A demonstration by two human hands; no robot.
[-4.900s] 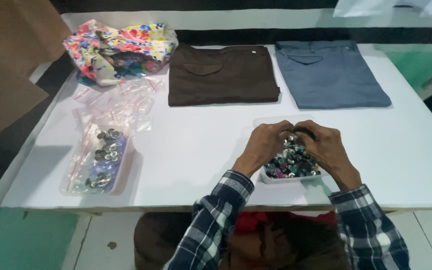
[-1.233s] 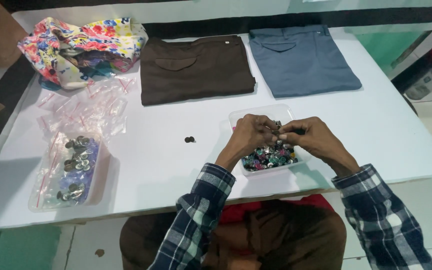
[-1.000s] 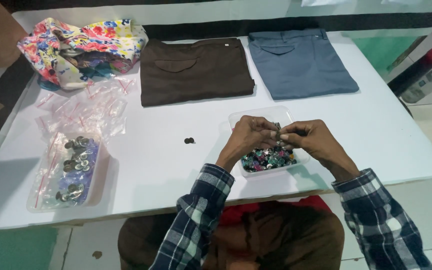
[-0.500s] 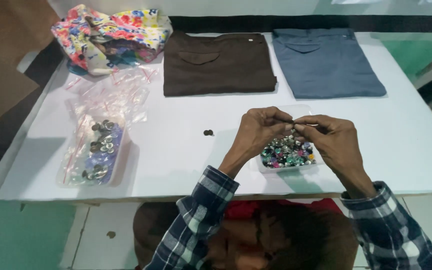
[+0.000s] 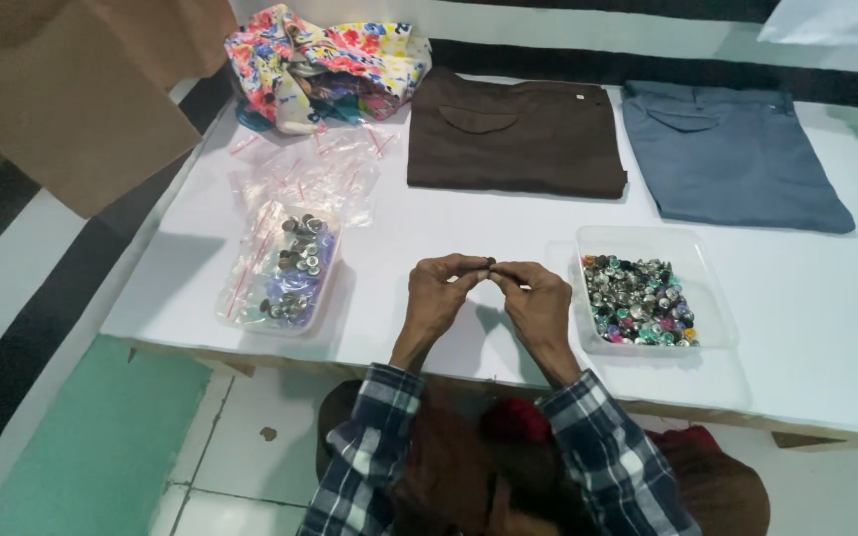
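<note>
Centrally, both hands [image 5: 489, 288] pinch small button [image 5: 490, 263]; clear tray [image 5: 647, 243] right.

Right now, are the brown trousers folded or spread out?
Folded: the brown trousers lie as a neat flat rectangle on the table, pocket flap up.

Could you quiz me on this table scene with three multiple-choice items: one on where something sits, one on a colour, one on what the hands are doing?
1. Where is the clear tray of mixed buttons?
A. Beside the right hand
B. On the brown garment
C. On the floor

2. What colour is the folded garment at the far right?
A. Red
B. Grey-blue
C. Yellow

3. How are the hands placed?
A. Flat on the table
B. Inside the tray
C. Raised together, pinching a small dark piece

Answers:
1 A, the tray lies just beside the right hand.
2 B, it lies next to the brown garment.
3 C, the left hand and right hand meet fingertip to fingertip over the white table.
</note>
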